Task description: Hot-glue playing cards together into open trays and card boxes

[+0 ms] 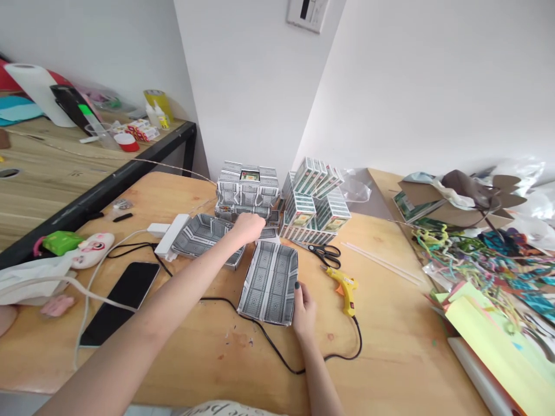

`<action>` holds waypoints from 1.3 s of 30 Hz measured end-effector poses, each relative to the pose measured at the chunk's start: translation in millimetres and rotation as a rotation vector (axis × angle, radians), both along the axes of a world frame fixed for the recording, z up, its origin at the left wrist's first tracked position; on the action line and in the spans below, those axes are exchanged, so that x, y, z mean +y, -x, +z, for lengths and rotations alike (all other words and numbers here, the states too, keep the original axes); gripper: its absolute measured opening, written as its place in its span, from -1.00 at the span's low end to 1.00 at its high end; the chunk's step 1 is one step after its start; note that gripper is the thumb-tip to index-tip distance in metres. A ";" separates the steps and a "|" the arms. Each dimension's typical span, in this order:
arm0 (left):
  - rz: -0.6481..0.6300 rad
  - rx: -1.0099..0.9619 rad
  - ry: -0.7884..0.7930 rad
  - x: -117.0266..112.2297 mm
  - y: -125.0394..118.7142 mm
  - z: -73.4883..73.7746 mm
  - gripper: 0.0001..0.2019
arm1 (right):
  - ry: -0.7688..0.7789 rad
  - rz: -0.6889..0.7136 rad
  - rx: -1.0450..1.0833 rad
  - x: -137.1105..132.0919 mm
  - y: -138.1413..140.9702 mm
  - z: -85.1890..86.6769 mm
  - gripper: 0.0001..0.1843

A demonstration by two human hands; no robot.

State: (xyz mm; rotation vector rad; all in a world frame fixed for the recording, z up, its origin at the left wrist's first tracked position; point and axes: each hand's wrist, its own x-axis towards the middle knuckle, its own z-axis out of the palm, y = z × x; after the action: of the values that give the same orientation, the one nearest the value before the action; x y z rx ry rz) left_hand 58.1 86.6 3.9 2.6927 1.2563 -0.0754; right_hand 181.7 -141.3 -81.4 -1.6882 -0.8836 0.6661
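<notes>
My right hand (305, 309) grips the right edge of a shallow grey-and-white patterned box tray (271, 283), its thumb on the rim and its other fingers out of sight. The tray's hollow side faces up. My left hand (250, 226) is closed beyond the tray's far end, in front of a stack of patterned boxes (248, 188). What its fingers hold, if anything, is hidden. A second patterned tray (202, 236) lies beneath my left forearm. Black-handled scissors (326, 254) and a yellow glue gun (346, 289) lie to the right.
Small green-and-white boxes (314, 199) are stacked at the back. Thin clear sticks (381, 263) lie on the right. A black phone (121, 303), a white power strip (172, 237) and cables occupy the left. Coloured papers (498, 341) and craft scraps (485, 260) cover the right side.
</notes>
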 end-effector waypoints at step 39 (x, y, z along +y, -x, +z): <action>-0.244 -0.222 0.309 -161.2 31.0 -2.0 -0.86 | 0.101 -0.210 0.228 -38.7 -30.9 78.2 -0.58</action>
State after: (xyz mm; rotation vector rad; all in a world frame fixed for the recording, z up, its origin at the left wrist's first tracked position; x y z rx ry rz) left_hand 27.1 -74.6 1.9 2.4884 0.7784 0.0002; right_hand 212.6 -180.0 -3.1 -1.7253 -0.5116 0.7508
